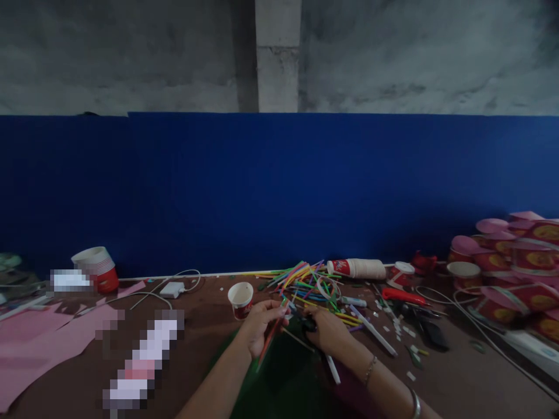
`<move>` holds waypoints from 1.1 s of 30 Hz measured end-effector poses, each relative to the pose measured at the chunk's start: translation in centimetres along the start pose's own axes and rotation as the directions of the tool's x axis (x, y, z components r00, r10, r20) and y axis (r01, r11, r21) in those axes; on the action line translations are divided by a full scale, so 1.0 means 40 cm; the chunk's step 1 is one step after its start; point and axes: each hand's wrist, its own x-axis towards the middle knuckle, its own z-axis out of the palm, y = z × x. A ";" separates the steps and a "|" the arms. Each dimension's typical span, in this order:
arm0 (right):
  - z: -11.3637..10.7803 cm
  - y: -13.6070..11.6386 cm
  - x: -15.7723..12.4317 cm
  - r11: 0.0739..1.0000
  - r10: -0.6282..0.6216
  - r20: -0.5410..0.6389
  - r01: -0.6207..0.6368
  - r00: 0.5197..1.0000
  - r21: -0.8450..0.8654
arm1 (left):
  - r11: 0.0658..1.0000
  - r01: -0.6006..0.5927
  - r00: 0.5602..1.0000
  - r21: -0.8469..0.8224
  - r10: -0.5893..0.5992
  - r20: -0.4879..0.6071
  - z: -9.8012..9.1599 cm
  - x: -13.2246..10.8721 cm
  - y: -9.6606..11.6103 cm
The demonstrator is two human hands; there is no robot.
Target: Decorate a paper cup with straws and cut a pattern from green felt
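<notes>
My left hand (258,325) is closed around a thin red straw (267,342), which slants down below the fingers; its upper end shows green and pale at the fingertips. My right hand (328,329) is wrapped round the black handles of scissors (308,323), whose blades point toward the left fingertips. Whether the blades touch the straw cannot be made out. A pile of coloured straws (301,280) lies just beyond both hands. Behind my left hand stands a white and red paper cup (241,299).
A stack of paper cups (358,269) lies on its side at the back. A red-handled tool (404,296), a white pen (373,330) and paper scraps are at right. Pink-topped red cups (498,256) crowd the far right. Pink paper (39,349) lies left; a blue partition (279,186) stands behind.
</notes>
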 end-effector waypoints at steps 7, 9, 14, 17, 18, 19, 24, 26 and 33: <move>0.029 -0.040 0.018 0.999 0.038 -0.075 -0.036 0.996 0.026 | 0.999 -0.046 0.999 0.010 0.046 -0.007 0.002 0.005 -0.010; 0.029 -0.048 0.019 1.000 0.007 -0.094 -0.008 0.996 -0.009 | 0.997 -0.071 0.997 0.008 0.071 -0.013 0.001 0.006 -0.010; 0.032 -0.039 0.022 0.996 -0.078 -0.173 0.069 0.982 -0.056 | 0.989 -0.145 0.989 0.003 0.145 -0.015 -0.003 0.006 -0.011; 0.037 -0.026 0.027 0.994 -0.104 -0.233 0.106 0.967 -0.003 | 0.987 -0.160 0.987 0.010 0.160 -0.006 -0.006 0.008 -0.009; 0.036 -0.022 0.029 0.994 -0.101 -0.250 0.109 0.963 0.017 | 0.987 -0.159 0.987 0.012 0.159 -0.004 -0.006 0.008 -0.008; 0.034 -0.019 0.030 0.994 -0.093 -0.259 0.105 0.961 0.033 | 0.988 -0.155 0.988 0.014 0.155 -0.003 -0.006 0.008 -0.006; 0.015 -0.007 0.027 0.997 0.003 -0.191 0.012 0.982 0.078 | 0.993 -0.117 0.993 -0.018 0.117 0.011 -0.001 0.005 0.002; 0.010 0.003 0.027 0.997 0.042 -0.148 -0.033 0.988 0.063 | 0.993 -0.106 0.994 -0.057 0.108 0.035 0.001 0.005 0.002; 0.014 0.042 0.038 0.995 0.095 -0.114 -0.097 0.989 -0.014 | 0.992 -0.042 0.998 -0.123 0.046 0.033 0.008 0.000 0.000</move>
